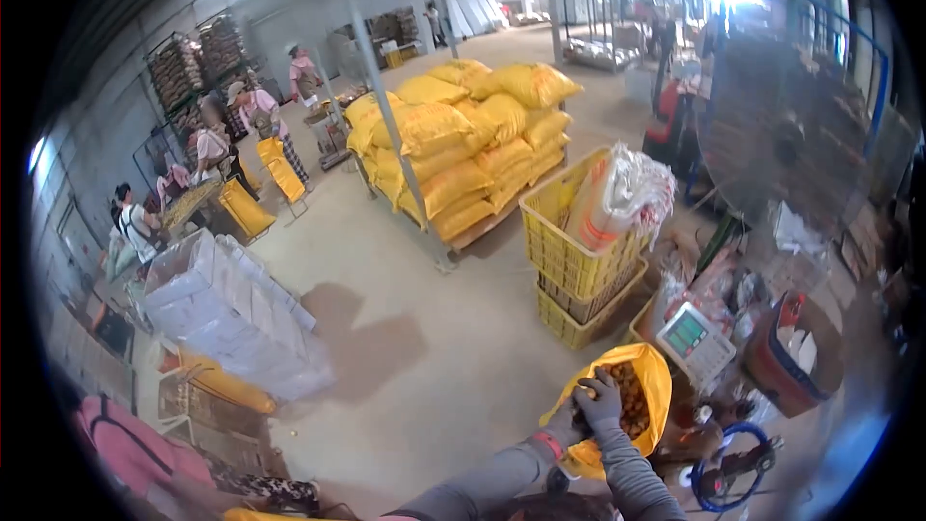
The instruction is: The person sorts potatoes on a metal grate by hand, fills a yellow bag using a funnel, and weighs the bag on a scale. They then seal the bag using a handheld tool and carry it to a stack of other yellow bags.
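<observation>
A yellow sack (659, 388) stands with its mouth wide, holding many small brown roundish pieces (634, 403) whose kind I cannot make out. My gloved right hand (600, 399) is over the left side of the mouth with its fingers curled in. Just beside and partly under it is my left hand (571, 423), also gloved, with a red band at the wrist. The two hands are close together, fingers bent around something too small and hidden to name. A digital scale (695, 342) with a lit green display is just behind the sack.
Stacked yellow crates (579, 265) hold folded plastic bags (617, 198). Filled yellow sacks (463, 150) are piled on a pallet beyond. A dark red bucket (786, 367) and a large fan (786, 135) stand right. White boxes (227, 304) and a person in pink (135, 444) are left; several people work farther back.
</observation>
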Tool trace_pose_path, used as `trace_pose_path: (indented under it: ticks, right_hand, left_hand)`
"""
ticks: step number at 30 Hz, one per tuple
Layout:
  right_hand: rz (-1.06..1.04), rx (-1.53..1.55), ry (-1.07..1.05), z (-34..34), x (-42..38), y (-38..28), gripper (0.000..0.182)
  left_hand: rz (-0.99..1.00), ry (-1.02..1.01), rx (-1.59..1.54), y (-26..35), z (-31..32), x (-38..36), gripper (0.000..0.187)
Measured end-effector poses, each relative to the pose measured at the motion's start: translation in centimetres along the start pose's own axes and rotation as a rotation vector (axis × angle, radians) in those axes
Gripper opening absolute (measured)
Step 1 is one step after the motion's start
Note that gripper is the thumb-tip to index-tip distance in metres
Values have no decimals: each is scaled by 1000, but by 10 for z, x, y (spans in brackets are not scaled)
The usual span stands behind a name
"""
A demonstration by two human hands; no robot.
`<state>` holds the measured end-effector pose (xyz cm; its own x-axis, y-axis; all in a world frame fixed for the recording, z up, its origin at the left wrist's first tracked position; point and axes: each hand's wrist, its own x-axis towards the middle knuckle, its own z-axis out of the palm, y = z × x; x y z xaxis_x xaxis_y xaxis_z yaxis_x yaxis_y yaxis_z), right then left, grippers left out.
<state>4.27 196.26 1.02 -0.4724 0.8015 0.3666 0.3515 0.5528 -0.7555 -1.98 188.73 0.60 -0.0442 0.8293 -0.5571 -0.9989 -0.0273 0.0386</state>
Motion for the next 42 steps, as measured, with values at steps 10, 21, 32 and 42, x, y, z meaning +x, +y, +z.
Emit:
trace_pose_path:
  ticks: [10,21,32,42]
  right_hand:
    - [467,440,-112,-47,24,12,21]
    - [461,265,-54,-60,5,49,34]
    - [181,332,-802,11,-79,-108,34]
    - [-284,363,-1105,91,-221,-261,22]
  left_hand:
    - [-126,109,241,-26,45,11,22]
    - [-345,-147,102,-43,15,24,29]
    - [474,1,13,-14,-92,-146,23]
    - [800,128,-148,-21,-185,-349,46]
